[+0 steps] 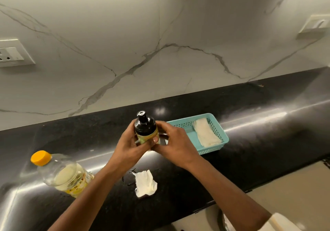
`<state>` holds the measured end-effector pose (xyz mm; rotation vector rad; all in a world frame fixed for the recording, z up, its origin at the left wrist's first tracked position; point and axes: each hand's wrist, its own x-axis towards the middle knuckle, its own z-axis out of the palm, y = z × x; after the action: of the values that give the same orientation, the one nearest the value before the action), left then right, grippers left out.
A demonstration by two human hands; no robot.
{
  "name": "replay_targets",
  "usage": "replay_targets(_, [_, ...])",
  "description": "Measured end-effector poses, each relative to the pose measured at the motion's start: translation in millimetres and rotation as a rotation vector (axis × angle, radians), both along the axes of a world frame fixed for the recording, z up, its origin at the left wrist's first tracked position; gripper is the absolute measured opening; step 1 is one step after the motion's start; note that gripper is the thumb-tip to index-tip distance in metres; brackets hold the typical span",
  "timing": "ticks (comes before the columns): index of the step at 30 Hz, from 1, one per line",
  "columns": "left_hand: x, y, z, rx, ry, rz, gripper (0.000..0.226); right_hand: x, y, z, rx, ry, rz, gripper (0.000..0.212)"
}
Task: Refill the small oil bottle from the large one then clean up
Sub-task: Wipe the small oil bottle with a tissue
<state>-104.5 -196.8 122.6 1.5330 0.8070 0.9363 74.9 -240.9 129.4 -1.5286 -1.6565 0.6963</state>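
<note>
- Black-capped small oil bottle (145,129) held upright above table (259,132), mid-frame, cap on.
- Left hand (132,145): fingers curled round the bottle body.
- Right hand (175,141): fingers wrap its right side; exact contact prob. low on the body, hard to see.
- Large oil bottle (62,173), yellow cap on, stands at left.
- Crumpled tissue (145,183) lies btwn the arms.
- Teal basket (212,148) at right w/ folded cloth (205,132) inside.

Our forearms (223,182) were bare, and a pale cream sleeve (281,221) covered our arm well back from the right hand (175,142).
</note>
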Motion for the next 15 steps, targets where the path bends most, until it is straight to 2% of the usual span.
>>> replay_targets(4, [47.1,15.5,-7.5,-0.08,0.043,-0.102,0.055,46.6,1.9,-5.3,-0.032,-0.018,-0.095,0.064])
replay_targets(8, [91.2,35.6,-26.5,-0.109,0.167,-0.169,0.051,94.9,8.6,-26.6,-0.09,-0.048,-0.177,0.064])
replay_targets(15, [155.7,61.3,-69.7,-0.14,0.282,-0.151,0.05,154.9,32.4,-73.7,-0.182,-0.125,-0.195,0.067])
